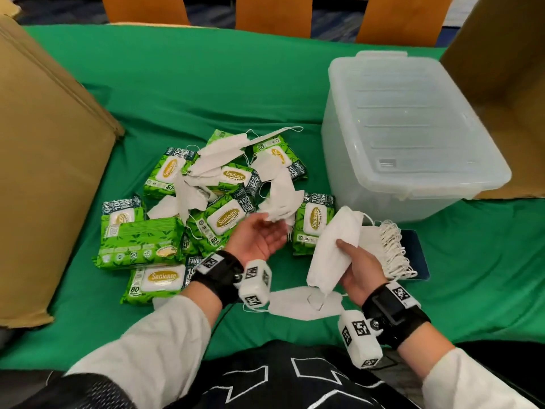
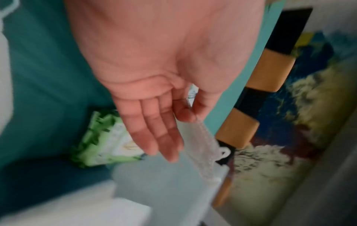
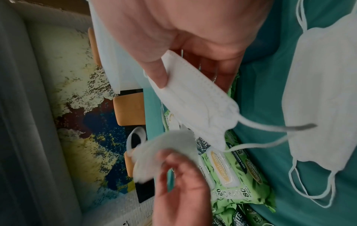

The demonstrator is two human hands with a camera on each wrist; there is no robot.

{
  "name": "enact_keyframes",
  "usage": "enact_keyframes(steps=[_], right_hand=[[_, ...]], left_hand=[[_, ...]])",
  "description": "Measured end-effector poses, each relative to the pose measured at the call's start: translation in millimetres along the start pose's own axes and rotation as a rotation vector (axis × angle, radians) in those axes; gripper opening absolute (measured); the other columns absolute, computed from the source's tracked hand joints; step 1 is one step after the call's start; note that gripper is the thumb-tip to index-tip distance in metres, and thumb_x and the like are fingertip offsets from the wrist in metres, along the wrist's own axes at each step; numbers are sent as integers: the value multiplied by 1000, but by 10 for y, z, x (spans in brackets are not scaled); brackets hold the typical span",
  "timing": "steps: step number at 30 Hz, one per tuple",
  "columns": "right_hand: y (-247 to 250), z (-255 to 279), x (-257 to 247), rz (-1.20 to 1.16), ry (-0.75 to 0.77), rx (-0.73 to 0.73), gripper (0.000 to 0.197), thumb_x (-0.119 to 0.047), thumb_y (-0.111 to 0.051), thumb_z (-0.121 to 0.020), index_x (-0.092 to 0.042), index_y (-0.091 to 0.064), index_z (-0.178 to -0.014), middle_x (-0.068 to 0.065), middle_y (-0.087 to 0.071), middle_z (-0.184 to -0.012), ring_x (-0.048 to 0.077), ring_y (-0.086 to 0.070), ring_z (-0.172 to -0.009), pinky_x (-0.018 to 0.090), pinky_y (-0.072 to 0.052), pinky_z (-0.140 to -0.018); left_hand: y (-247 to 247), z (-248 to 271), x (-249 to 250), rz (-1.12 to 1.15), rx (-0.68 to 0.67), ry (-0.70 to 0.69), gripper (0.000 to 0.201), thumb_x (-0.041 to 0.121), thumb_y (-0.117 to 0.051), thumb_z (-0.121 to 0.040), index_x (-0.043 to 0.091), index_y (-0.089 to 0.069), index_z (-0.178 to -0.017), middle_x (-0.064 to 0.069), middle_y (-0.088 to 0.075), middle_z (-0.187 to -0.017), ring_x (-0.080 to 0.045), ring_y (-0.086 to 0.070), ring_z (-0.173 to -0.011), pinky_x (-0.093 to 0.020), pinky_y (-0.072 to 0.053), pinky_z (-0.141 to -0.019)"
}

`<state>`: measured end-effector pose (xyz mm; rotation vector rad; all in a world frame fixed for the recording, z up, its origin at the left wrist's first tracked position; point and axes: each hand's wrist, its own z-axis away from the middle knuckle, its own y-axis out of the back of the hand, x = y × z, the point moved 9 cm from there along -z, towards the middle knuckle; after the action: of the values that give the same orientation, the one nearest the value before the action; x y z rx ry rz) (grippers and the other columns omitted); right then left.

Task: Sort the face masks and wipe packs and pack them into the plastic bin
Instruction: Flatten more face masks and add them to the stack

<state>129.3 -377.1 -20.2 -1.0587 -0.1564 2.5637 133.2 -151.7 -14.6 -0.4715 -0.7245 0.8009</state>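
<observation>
In the right hand [image 1: 355, 268] (thumb on top), a folded mask [image 1: 330, 249] slants upward.

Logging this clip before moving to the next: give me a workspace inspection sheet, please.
Surface: green cloth covers the table.
Job's things: wipe packs and loose masks mixed in a pile; mask stack set aside; plastic bin with lid on.
Clutter: one mask near the table's front edge.
Hands: left hand pinches a mask; right hand grips a folded mask.
Cables: nothing seen.
Surroundings: cardboard boxes either side; wooden chairs behind.
</observation>
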Motion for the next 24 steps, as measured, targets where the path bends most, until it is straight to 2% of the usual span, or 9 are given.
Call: enact_keyframes(steps=[2, 5, 7, 10, 12, 14, 16, 21, 24], right_hand=[[0, -4, -9, 51, -7, -22, 20, -8, -67, -94, -8, -66, -114, 12, -76, -108, 31, -70, -103, 45, -58, -83], [-41, -24, 12, 122, -12, -65, 27, -3, -68, -92, -7, -67, -118, 14, -76, -110, 34, -70, -105, 50, -59, -85], [-86, -33, 42, 125, -20, -81, 30, 0, -68, -90, -6, -66, -119, 16, -74, -113, 35, -69, -107, 55, -57, -91], [-186, -32, 84, 104, -37, -111, 28, 3, -66, -91, -4, -64, -118, 16, -74, -112, 34, -70, -104, 53, -60, -84], [-254, -24, 98, 93, -37, -129, 25, 5, -66, -90, -4, -64, -114, 16, -75, -109, 32, -71, -99, 50, -62, -77], [-321, -12, 111, 91, -37, -147, 25, 5, -67, -89, -4, -65, -113, 16, -75, -108, 32, -72, -97, 50, -62, -75], [-369, -14, 136, 84, -43, -161, 29, 5, -68, -89, -5, -65, -115, 17, -74, -112, 34, -71, -101, 51, -62, -77], [-426, -1, 173, 37, -75, -167, 31, -1, -69, -90, -6, -64, -120, 18, -74, -115, 35, -70, -107, 57, -58, -87], [-435, 12, 167, 34, -51, -152, 34, -7, -74, -88, -6, -66, -121, 16, -75, -114, 34, -70, -108, 55, -56, -94]], left_hand=[[-13, 225, 333, 29, -46, -107, 17, 10, -52, -97, 6, -62, -109, -18, -71, -107, -28, -71, -87, -35, -63, -66], [250, 418, 641, -130, 63, -225, 24, -3, -48, -93, 6, -63, -110, -16, -72, -113, -26, -71, -92, -38, -64, -71], [476, 486, 724, -247, 159, -273, 22, -10, -50, -89, 5, -62, -101, -21, -69, -116, -27, -69, -93, -39, -63, -73], [672, 583, 688, -396, 255, -294, 27, -18, -52, -86, 9, -55, -87, -23, -66, -105, -30, -66, -83, -39, -62, -64], [696, 627, 605, -432, 277, -288, 34, -20, -53, -85, 8, -55, -105, -24, -69, -106, -32, -68, -82, -41, -63, -61], [666, 625, 472, -417, 267, -254, 47, -19, -57, -85, 10, -53, -122, -23, -72, -111, -35, -70, -85, -43, -63, -59], [586, 602, 304, -383, 232, -185, 50, -17, -57, -86, 11, -58, -128, -21, -73, -114, -35, -70, -89, -42, -63, -59], [381, 591, 54, -322, 187, -117, 29, -11, -61, -89, -1, -64, -117, -17, -75, -106, -30, -74, -83, -43, -64, -66], [297, 601, 28, -349, 179, -162, 35, 5, -74, -86, 1, -66, -119, -10, -76, -100, -19, -69, -77, -32, -55, -67]])
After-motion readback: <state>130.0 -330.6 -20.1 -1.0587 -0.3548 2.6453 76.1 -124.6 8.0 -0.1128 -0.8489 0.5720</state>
